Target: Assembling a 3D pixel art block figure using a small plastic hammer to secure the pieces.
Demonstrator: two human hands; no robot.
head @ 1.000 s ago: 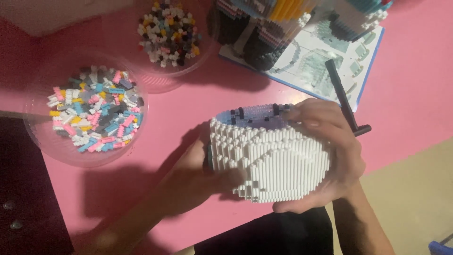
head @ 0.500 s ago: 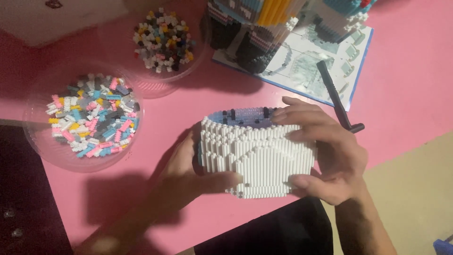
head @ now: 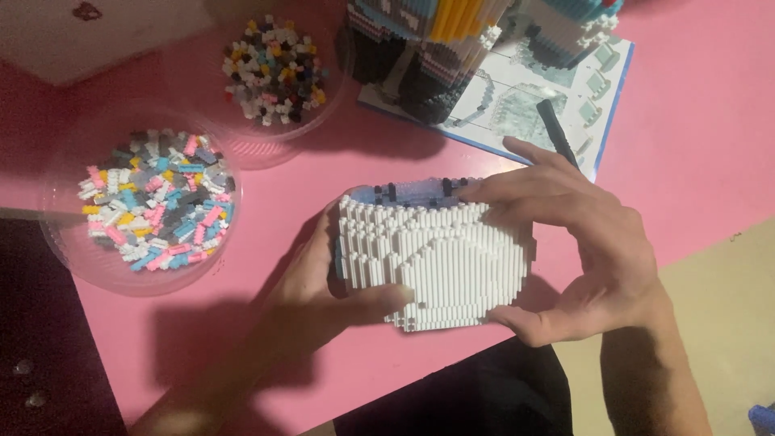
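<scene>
At far left, a clear bowl (head: 73,250) of pastel bricks is sitting on the pink table (head: 694,129); the left hand (head: 323,295) is gripping the left end of the white brick model (head: 432,254), thumb lying across its near face; the right hand (head: 577,242) is clasping the model's right end; the model is sitting between both hands, near the table's near edge.

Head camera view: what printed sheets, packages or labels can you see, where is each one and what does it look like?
Instruction sheet: top right on the pink table, under the built brick model; white, blue-edged, pale diagrams.
White flat thing: top left corner, small dark mark; kind unclear.
No screens or signs.
</scene>
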